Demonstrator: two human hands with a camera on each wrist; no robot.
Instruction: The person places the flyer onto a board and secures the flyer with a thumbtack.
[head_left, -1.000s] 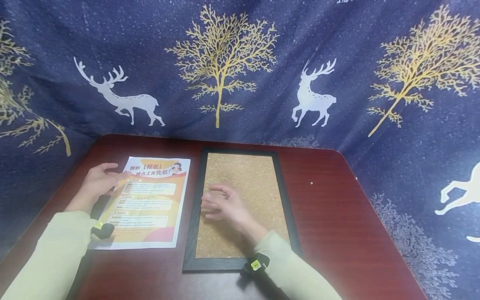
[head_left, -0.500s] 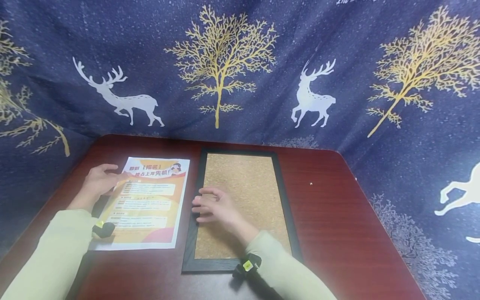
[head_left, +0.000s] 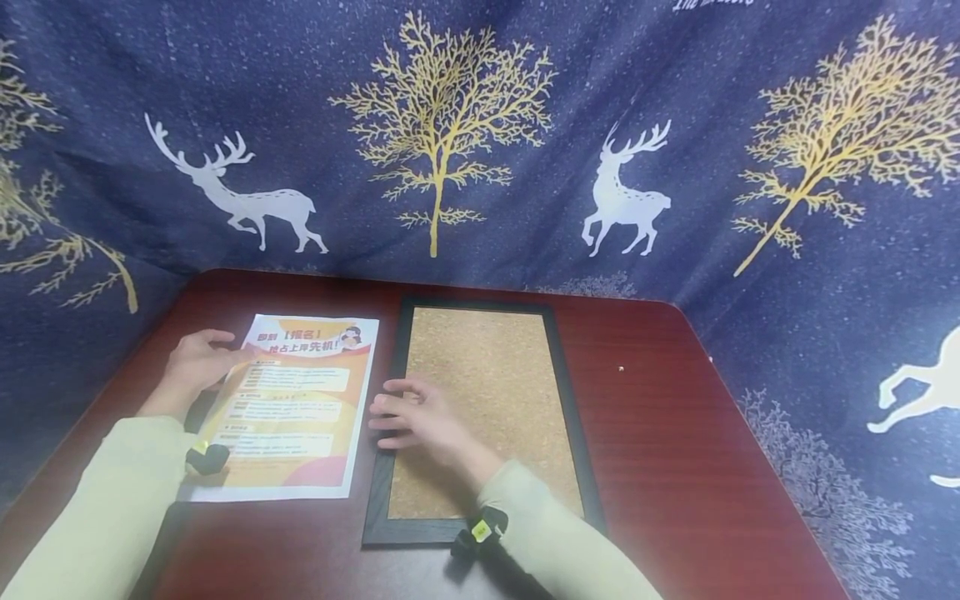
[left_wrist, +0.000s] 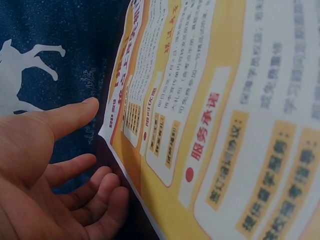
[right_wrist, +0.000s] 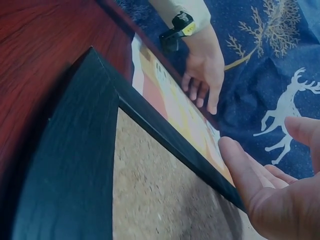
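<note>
A printed poster (head_left: pixel 300 433) in orange, yellow and white lies flat on the table. My left hand (head_left: pixel 198 367) is at its upper left edge, fingers loosely bent; in the left wrist view the fingertips (left_wrist: pixel 107 185) are close beside the paper's edge and grip nothing. To the right of the poster lies a cork board (head_left: pixel 487 358) with a dark frame. Over the frame's left side hovers my right hand (head_left: pixel 423 421), holding nothing. In the right wrist view its fingers (right_wrist: pixel 240 165) are relaxed above the frame. Whether they touch the frame is unclear.
The dark red wooden table (head_left: pixel 675 467) extends to the right of the board. A tiny pale speck (head_left: pixel 621 368) lies there. A dark blue cloth (head_left: pixel 510 225) with deer and trees hangs along the table's far edge and sides.
My right hand has moved left from over the cork to the frame's left side, closer to the poster. The left hand, poster and board have stayed nearly still.
</note>
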